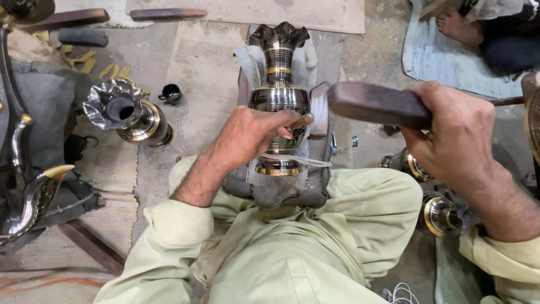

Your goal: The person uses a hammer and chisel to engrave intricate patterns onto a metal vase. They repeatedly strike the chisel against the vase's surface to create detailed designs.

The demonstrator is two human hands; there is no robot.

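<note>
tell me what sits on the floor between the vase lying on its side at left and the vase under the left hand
A small dark cup stands there on bare floor, in the head view.

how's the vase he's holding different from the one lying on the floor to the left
The held vase lies lengthwise on a grey padded rest, mouth away from the person; the floor vase lies on its side on the floor, mouth turned toward the camera. The left hand grips the held vase, while nothing touches the floor vase. The held vase's fluted rim looks dark; the floor vase's looks silvery. Both are dark, shiny metal with gold bands and fluted mouths.
</note>
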